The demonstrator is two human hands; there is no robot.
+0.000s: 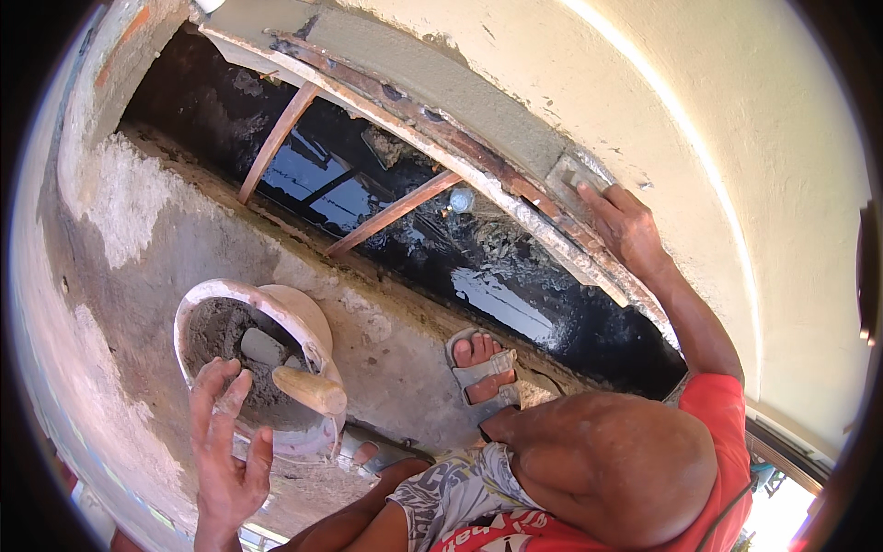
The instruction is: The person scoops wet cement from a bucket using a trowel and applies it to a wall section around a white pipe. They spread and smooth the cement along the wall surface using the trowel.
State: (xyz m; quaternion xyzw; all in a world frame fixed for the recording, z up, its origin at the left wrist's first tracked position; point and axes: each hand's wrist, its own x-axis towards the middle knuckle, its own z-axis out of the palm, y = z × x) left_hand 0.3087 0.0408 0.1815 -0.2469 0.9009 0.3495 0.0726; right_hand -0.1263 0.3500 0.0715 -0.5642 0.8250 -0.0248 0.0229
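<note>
The bucket is whitish, the mortar grey, the shorts grey-and-white patterned.

Two wooden struts are barring the pit at 10 and 11 o'clock, a gap lying open between them. At 8 o'clock the bucket is blocking the floor, a handle jutting over its rim. A knee is filling 4 o'clock; bare wall is lying open at 2.

1 fisheye view looks down from the person's head, at close range above the bucket, facing the water-filled trench beyond it.
</note>
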